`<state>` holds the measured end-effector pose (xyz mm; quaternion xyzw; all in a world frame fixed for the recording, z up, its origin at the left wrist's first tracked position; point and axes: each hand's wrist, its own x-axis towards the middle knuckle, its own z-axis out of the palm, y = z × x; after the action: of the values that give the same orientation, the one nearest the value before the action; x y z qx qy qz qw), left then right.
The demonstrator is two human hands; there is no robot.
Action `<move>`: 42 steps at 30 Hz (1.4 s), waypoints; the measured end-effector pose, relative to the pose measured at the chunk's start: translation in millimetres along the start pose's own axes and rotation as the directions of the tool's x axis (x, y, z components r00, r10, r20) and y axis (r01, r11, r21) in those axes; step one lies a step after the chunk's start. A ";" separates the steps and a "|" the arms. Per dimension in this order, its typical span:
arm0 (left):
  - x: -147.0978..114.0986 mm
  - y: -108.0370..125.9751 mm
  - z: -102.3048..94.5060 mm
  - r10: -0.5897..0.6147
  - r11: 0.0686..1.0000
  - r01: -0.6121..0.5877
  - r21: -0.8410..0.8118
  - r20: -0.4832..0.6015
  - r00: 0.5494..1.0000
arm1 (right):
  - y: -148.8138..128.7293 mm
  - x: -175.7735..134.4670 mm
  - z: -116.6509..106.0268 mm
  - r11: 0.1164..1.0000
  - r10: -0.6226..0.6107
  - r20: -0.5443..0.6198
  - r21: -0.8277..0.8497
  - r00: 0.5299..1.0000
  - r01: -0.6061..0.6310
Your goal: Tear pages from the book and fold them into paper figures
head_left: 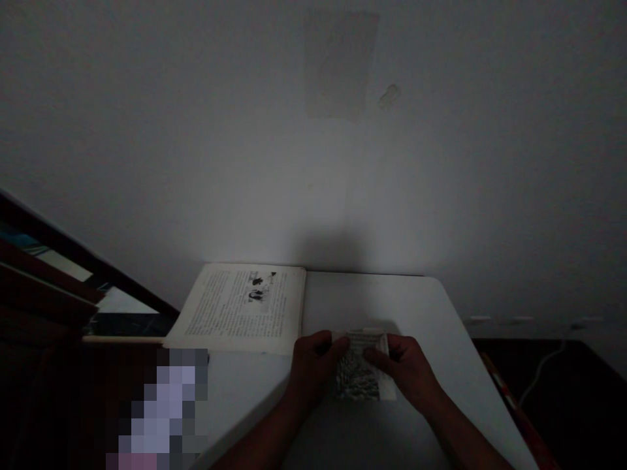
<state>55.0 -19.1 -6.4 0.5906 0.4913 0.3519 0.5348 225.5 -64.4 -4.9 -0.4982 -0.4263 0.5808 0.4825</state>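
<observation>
Between my two hands is a small piece of printed paper (360, 375), with lines of text at its top and a dark picture below. My left hand (316, 365) pinches its upper left edge, thumb on the front. On the upper right edge, my right hand (406, 365) grips it the same way, with the thumb lying across the printed face. The fingers behind the paper are hidden. A larger printed page or booklet (220, 320), with text and a small drawing, lies flat to the left of my hands.
The white table (372, 294) stands against a pale wall (220, 163) bearing a faint square patch. A white cable (541, 365) hangs right of the table. Dark wooden furniture (44, 300) is at left. A blurred, pixelated area covers the lower left.
</observation>
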 end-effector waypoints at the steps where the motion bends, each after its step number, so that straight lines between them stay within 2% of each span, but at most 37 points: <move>1: -0.1 -0.4 0.5 -0.006 1.000 0.006 -0.015 0.009 1.000 | -0.5 -0.3 0.3 1.000 -0.003 0.003 0.016 1.000 0.003; 7: -0.8 1.0 1.1 -0.004 1.000 0.004 -0.009 0.013 1.000 | -3.7 -1.4 1.3 0.997 0.007 0.005 0.081 1.000 -0.008; 14: -0.6 4.8 -1.6 0.010 1.000 -0.011 -0.028 -0.038 0.999 | -4.4 -0.1 -0.5 1.000 -0.028 0.006 0.011 1.000 0.028; 20: -0.6 2.9 -0.5 -0.021 0.999 0.021 -0.033 0.007 1.000 | 1.4 -1.3 -2.6 0.999 -0.028 -0.060 0.045 0.998 0.031; 26: 0.9 -0.3 -1.6 0.003 0.999 -0.003 -0.038 0.000 1.000 | -2.5 -1.1 -2.2 0.999 -0.033 -0.044 0.037 0.998 0.035; 32: -0.5 1.6 -0.9 0.001 0.996 0.001 -0.093 0.027 1.000 | 0.0 0.0 -5.9 0.998 -0.053 -0.163 -0.042 0.985 0.047; 36: -0.1 0.6 0.4 -0.013 0.998 0.014 -0.065 0.019 1.000 | 4.1 0.8 -7.1 0.992 -0.096 -0.248 -0.105 0.964 0.071; 38: 1.0 -0.5 0.2 -0.017 0.998 0.018 -0.062 0.021 1.000 | 4.2 1.1 -6.5 0.992 -0.099 -0.244 -0.101 0.965 0.076; 42: 2.8 -1.8 -1.1 0.000 0.998 0.001 -0.068 0.011 1.000 | 3.6 1.3 -6.8 0.997 -0.080 -0.156 -0.023 0.984 0.077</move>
<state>54.3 -16.2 -8.2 0.5738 0.4764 0.3650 0.5573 231.7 -63.6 -9.6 -0.5293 -0.4111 0.5166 0.5329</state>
